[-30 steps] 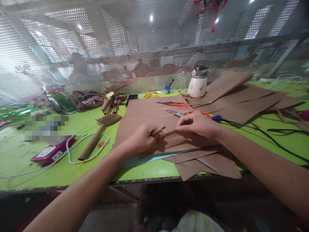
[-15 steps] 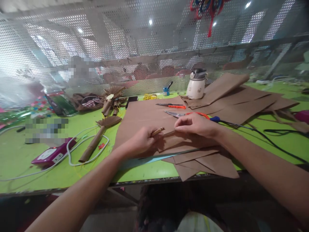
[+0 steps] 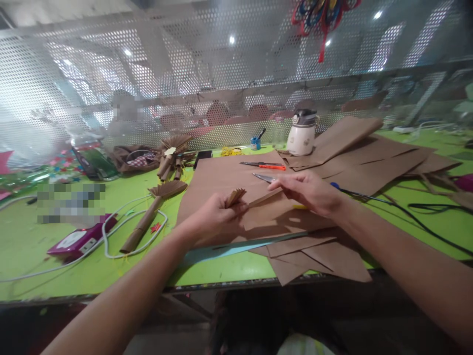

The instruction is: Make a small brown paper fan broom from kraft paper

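Note:
My left hand (image 3: 212, 217) is closed around a small piece of pleated brown paper (image 3: 236, 197), whose folded ends poke up above the fingers. To its right, my right hand (image 3: 308, 192) has its fingers drawn together beside the scissors (image 3: 263, 177). The scissor blades show past the fingertips, while their handles are hidden behind the hand; whether it grips them cannot be made out. Beneath both hands lies a large brown paper sheet (image 3: 218, 172). A craft knife with an orange handle (image 3: 271, 166) rests on it, and a short yellow item (image 3: 300, 207) shows under my right hand.
On the left are a paper tube with a fan top (image 3: 148, 217), a purple power strip (image 3: 79, 239) and a looped white cable. Behind stand a white bottle (image 3: 301, 135) and a blue jar (image 3: 254, 143). Brown sheets (image 3: 373, 153) spread right, near a black cord.
My right hand has shifted over the scissor handles, hiding them. More of the pleated paper shows, with its folds more fanned, above my left hand. The yellow item has come into sight.

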`<action>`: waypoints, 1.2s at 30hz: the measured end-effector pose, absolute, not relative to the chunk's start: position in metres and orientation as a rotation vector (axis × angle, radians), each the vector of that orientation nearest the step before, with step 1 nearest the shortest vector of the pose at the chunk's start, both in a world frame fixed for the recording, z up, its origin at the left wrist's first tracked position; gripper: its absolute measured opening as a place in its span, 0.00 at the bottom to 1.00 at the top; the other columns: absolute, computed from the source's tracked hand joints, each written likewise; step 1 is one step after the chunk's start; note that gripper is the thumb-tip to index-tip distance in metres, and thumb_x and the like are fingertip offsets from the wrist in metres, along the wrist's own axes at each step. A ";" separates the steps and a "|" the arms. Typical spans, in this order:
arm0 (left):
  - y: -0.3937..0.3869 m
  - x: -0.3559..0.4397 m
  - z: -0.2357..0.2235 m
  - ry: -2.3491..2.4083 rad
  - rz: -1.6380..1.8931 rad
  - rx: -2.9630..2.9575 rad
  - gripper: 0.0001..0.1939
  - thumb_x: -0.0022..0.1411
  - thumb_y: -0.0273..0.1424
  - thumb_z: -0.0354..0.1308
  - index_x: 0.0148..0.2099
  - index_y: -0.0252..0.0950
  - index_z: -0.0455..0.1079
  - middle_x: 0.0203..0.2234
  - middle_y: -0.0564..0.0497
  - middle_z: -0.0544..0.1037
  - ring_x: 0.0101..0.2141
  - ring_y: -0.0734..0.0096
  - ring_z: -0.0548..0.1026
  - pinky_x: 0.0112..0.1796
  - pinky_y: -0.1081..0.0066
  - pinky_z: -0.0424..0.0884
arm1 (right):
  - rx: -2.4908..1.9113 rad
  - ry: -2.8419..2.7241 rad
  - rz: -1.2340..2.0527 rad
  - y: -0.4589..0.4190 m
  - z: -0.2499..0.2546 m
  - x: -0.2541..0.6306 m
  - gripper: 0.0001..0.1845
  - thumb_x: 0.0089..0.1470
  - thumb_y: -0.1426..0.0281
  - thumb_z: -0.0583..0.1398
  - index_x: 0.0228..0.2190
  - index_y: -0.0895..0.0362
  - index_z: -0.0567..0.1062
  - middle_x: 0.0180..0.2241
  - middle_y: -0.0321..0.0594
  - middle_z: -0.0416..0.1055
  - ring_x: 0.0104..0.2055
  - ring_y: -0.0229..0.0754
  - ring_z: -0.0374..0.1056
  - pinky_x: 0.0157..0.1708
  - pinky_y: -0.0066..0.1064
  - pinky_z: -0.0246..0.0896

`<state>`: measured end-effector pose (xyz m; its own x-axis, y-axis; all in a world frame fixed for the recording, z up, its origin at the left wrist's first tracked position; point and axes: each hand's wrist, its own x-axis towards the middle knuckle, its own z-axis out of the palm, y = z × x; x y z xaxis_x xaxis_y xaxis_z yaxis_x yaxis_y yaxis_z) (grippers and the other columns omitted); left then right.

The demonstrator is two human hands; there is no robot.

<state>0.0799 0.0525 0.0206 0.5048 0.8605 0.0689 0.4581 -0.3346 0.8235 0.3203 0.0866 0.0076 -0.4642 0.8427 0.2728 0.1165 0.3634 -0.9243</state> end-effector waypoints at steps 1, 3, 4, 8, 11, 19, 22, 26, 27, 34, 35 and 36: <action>0.051 0.080 0.021 1.037 0.685 1.941 0.15 0.60 0.40 0.53 0.28 0.33 0.64 0.21 0.56 0.64 0.24 0.77 0.62 0.28 0.76 0.59 | -0.779 -1.764 1.234 0.086 0.008 0.320 0.18 0.55 0.57 0.56 0.35 0.57 0.78 0.24 0.36 0.68 0.24 0.34 0.61 0.24 0.26 0.57; 0.048 0.081 0.022 0.960 0.698 1.835 0.15 0.59 0.42 0.54 0.31 0.33 0.64 0.21 0.56 0.62 0.23 0.78 0.59 0.26 0.77 0.58 | -0.664 -1.722 1.419 0.082 0.010 0.318 0.17 0.51 0.61 0.61 0.42 0.54 0.76 0.30 0.37 0.72 0.29 0.35 0.66 0.29 0.27 0.62; 0.046 0.082 0.022 0.928 0.671 1.777 0.16 0.59 0.43 0.54 0.32 0.33 0.65 0.21 0.57 0.61 0.22 0.79 0.58 0.25 0.77 0.57 | -0.615 -1.763 1.488 0.078 0.012 0.315 0.19 0.49 0.63 0.64 0.44 0.54 0.76 0.32 0.38 0.73 0.32 0.37 0.68 0.31 0.28 0.63; 0.040 0.087 0.022 0.792 0.456 1.704 0.21 0.60 0.45 0.51 0.29 0.30 0.70 0.18 0.53 0.65 0.20 0.78 0.58 0.23 0.75 0.55 | -0.413 -1.943 1.564 0.063 0.018 0.301 0.14 0.47 0.63 0.65 0.37 0.56 0.78 0.31 0.40 0.75 0.36 0.42 0.71 0.38 0.35 0.66; 0.040 0.089 0.018 0.737 0.415 1.615 0.20 0.60 0.44 0.52 0.35 0.31 0.72 0.24 0.47 0.74 0.22 0.76 0.64 0.23 0.75 0.57 | -0.334 -1.933 1.604 0.058 0.019 0.296 0.13 0.51 0.60 0.62 0.31 0.57 0.79 0.26 0.40 0.75 0.33 0.43 0.72 0.38 0.37 0.67; 0.056 0.080 0.015 1.074 0.913 1.380 0.17 0.54 0.42 0.60 0.33 0.31 0.70 0.19 0.55 0.65 0.19 0.82 0.59 0.19 0.79 0.51 | -0.738 -2.034 1.282 0.069 0.013 0.307 0.12 0.51 0.62 0.61 0.30 0.58 0.78 0.29 0.37 0.74 0.30 0.38 0.68 0.31 0.29 0.62; 0.055 0.082 0.018 1.091 0.927 1.432 0.19 0.56 0.44 0.58 0.37 0.30 0.71 0.21 0.55 0.65 0.21 0.81 0.61 0.20 0.79 0.52 | -0.847 -2.315 1.095 0.070 0.016 0.306 0.14 0.55 0.62 0.57 0.31 0.58 0.78 0.28 0.35 0.73 0.30 0.37 0.66 0.30 0.27 0.58; 0.047 0.089 0.014 1.134 0.778 1.711 0.13 0.55 0.38 0.58 0.32 0.31 0.69 0.21 0.55 0.68 0.23 0.78 0.66 0.23 0.78 0.61 | -0.897 -2.475 0.960 0.073 0.014 0.301 0.15 0.56 0.62 0.55 0.30 0.58 0.78 0.27 0.35 0.72 0.30 0.38 0.64 0.30 0.27 0.56; 0.046 0.090 0.012 1.133 0.733 1.765 0.11 0.55 0.36 0.58 0.30 0.32 0.68 0.21 0.55 0.69 0.23 0.77 0.68 0.24 0.77 0.62 | -0.921 -2.488 0.932 0.074 0.012 0.300 0.15 0.56 0.63 0.55 0.31 0.58 0.78 0.27 0.35 0.73 0.30 0.38 0.64 0.30 0.28 0.56; 0.056 0.081 -0.001 1.240 0.595 2.065 0.12 0.55 0.33 0.55 0.22 0.34 0.62 0.17 0.56 0.67 0.22 0.75 0.68 0.23 0.76 0.60 | -0.919 -2.577 0.680 0.079 -0.004 0.291 0.12 0.55 0.66 0.56 0.29 0.58 0.78 0.29 0.38 0.73 0.31 0.39 0.66 0.32 0.29 0.57; 0.058 0.079 -0.002 1.277 0.578 2.117 0.13 0.54 0.33 0.56 0.21 0.34 0.61 0.17 0.56 0.66 0.22 0.75 0.67 0.23 0.75 0.59 | -0.895 -2.572 0.650 0.080 -0.006 0.291 0.12 0.55 0.67 0.57 0.29 0.58 0.78 0.29 0.39 0.73 0.31 0.39 0.66 0.33 0.30 0.57; 0.060 0.078 -0.003 1.308 0.568 2.161 0.13 0.53 0.33 0.56 0.20 0.34 0.61 0.17 0.56 0.65 0.22 0.76 0.66 0.23 0.75 0.58 | -0.876 -2.559 0.631 0.080 -0.008 0.291 0.11 0.54 0.67 0.57 0.29 0.58 0.79 0.29 0.39 0.73 0.31 0.38 0.66 0.33 0.30 0.57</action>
